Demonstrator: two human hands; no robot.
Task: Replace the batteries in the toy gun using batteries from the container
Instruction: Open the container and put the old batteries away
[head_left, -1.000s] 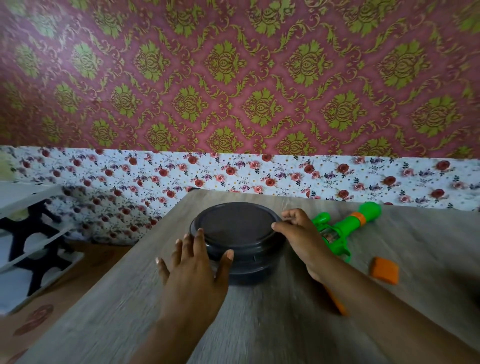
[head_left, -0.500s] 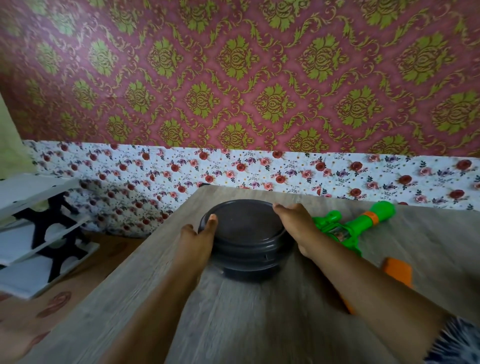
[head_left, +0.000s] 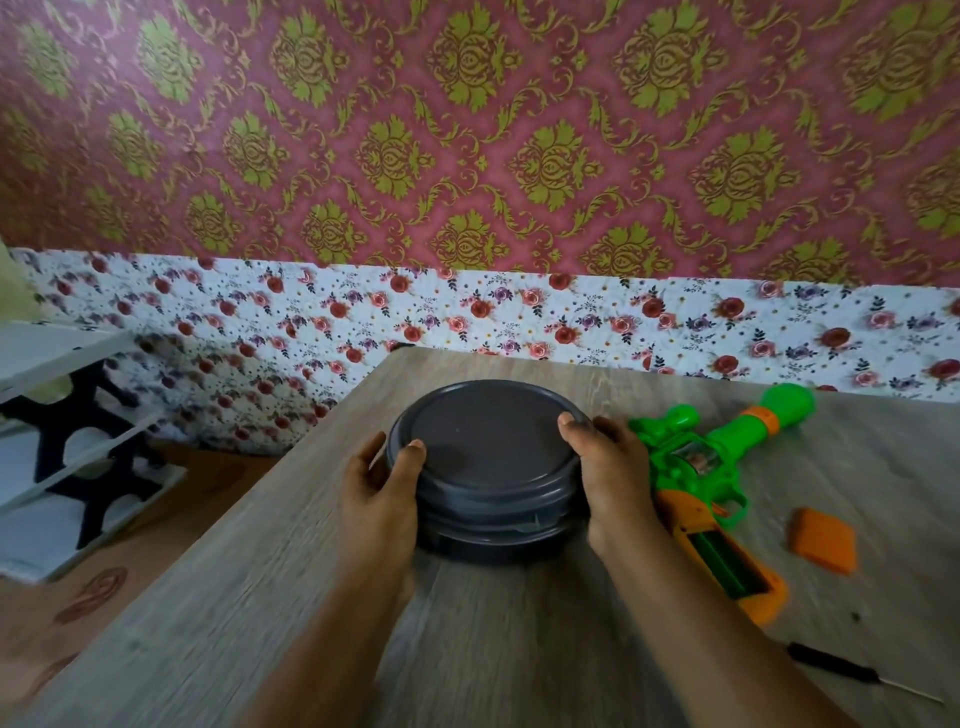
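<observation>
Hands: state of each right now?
Left hand: closed on the container, left side.
Right hand: closed on the container, right side.

This looks like a room in a home. Patterned wallpaper (head_left: 519, 130) in dark red and green fills the wall from 10 to 2 o'clock, with a flowered white band (head_left: 571, 317) below it. A wood-grain table (head_left: 260, 597) takes up the lower half. At 9 o'clock stands a white and black shelf rack (head_left: 62, 441) on a brown floor (head_left: 156, 545).
</observation>
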